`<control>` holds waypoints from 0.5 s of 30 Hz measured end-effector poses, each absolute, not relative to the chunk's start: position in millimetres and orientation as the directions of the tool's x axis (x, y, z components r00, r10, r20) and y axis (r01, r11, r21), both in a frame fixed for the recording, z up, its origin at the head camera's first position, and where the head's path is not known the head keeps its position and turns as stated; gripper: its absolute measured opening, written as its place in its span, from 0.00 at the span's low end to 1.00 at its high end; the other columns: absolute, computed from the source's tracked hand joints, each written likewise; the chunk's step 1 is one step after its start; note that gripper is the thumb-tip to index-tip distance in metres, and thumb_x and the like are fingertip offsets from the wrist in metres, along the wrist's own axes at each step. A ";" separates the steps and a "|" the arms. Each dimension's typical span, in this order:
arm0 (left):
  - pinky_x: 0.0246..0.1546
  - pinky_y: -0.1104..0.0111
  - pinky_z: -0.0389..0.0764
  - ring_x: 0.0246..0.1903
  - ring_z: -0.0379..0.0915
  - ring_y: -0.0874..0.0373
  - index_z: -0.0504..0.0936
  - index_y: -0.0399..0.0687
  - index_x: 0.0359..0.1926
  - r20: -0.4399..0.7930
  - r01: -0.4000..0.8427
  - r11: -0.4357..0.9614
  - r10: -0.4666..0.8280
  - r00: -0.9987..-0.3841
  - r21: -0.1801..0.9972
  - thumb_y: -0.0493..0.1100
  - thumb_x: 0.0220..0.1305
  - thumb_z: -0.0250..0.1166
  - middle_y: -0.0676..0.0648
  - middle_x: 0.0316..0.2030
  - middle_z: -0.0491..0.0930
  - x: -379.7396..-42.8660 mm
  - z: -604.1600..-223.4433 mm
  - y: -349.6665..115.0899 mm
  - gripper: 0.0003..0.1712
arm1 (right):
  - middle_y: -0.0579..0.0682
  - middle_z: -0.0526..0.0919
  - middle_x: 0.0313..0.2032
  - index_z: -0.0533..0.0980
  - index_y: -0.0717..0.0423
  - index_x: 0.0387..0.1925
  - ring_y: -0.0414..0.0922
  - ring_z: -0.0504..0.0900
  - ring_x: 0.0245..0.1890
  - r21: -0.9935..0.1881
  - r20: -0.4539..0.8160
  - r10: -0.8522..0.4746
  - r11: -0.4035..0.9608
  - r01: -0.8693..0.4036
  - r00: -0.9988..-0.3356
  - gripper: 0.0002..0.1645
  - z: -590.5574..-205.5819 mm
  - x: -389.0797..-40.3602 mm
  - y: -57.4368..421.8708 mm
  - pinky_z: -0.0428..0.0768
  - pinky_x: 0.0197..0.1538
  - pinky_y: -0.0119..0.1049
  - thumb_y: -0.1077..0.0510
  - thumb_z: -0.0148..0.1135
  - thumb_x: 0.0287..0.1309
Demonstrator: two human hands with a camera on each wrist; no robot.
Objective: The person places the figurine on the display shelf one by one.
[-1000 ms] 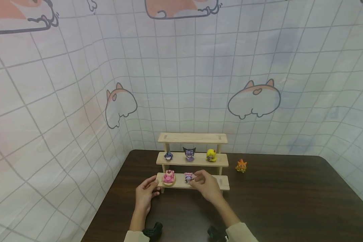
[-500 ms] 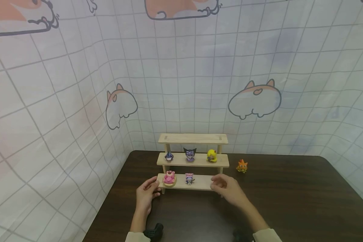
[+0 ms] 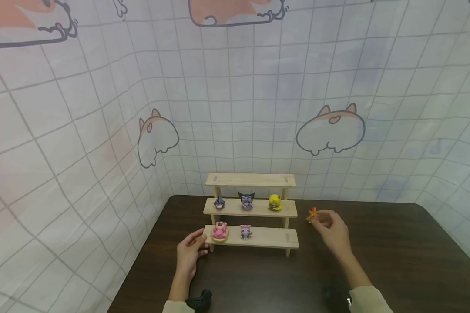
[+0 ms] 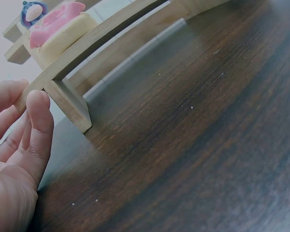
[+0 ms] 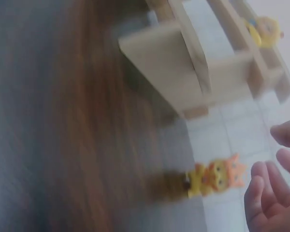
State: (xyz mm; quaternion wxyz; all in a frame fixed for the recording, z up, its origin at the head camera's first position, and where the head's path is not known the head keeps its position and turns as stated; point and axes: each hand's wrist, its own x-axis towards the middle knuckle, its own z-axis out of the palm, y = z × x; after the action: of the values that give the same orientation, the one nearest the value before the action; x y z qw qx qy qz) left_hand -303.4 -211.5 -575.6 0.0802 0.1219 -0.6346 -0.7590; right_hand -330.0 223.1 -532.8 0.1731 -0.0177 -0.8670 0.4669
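Note:
My left hand (image 3: 189,252) pinches the left end of the lowest board of a wooden three-tier display stand (image 3: 264,237); the left wrist view shows its fingers (image 4: 40,113) at the board's end. My right hand (image 3: 334,232) is beside a small orange-and-yellow figurine (image 5: 215,176), right of the stand. Thumb and fingers are apart, with fingertips close to the figurine's orange spiky head in the blurred right wrist view. On the lowest board, a pink bear figurine (image 3: 219,231) sits near my left hand, and a small pink-and-purple figurine (image 3: 245,232) stands mid-board.
The middle board holds a blue figurine (image 3: 219,203), a black-eared purple figurine (image 3: 246,201) and a yellow figurine (image 3: 274,202). Above them is the top board (image 3: 250,180). The dark wooden table (image 3: 399,252) extends right, and a grid-patterned curtain (image 3: 250,108) hangs behind.
My right hand has left the pink-and-purple figurine on the lowest board and moved right to the orange-and-yellow figurine. The left hand has stayed at the stand's end.

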 end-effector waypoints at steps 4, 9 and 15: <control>0.30 0.71 0.86 0.30 0.83 0.62 0.80 0.37 0.62 -0.091 -0.043 -0.178 -0.270 -0.959 0.983 0.43 0.68 0.70 0.53 0.34 0.87 -302.4 -574.6 -211.5 0.25 | 0.64 0.78 0.57 0.72 0.60 0.63 0.56 0.81 0.49 -0.829 0.213 0.184 0.553 -0.078 -0.960 0.30 -532.6 -338.3 239.7 0.79 0.42 0.35 0.51 0.69 0.66; 0.30 0.71 0.86 0.30 0.83 0.62 0.79 0.37 0.63 -0.092 -0.043 -0.184 -0.267 -0.959 0.982 0.42 0.68 0.70 0.53 0.33 0.86 -302.2 -573.1 -211.5 0.25 | 0.69 0.70 0.65 0.64 0.61 0.71 0.61 0.79 0.56 -0.859 0.094 0.098 0.511 -0.031 -0.991 0.39 -538.4 -348.5 250.1 0.81 0.44 0.36 0.47 0.67 0.68; 0.29 0.71 0.86 0.29 0.83 0.61 0.80 0.36 0.61 -0.082 -0.030 -0.190 -0.274 -0.958 0.981 0.41 0.68 0.70 0.53 0.32 0.86 -302.0 -574.6 -211.0 0.24 | 0.73 0.66 0.67 0.60 0.61 0.74 0.53 0.83 0.46 -0.887 0.035 0.027 0.461 -0.019 -0.999 0.43 -549.4 -359.1 252.1 0.84 0.41 0.33 0.50 0.69 0.66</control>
State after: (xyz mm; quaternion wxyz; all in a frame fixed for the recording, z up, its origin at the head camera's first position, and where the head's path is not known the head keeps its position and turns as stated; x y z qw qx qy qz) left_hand -302.0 -211.0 -574.6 0.0801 0.1201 -0.6314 -0.7619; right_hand -359.1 252.1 -549.4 0.0219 -0.0024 -0.8545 0.5189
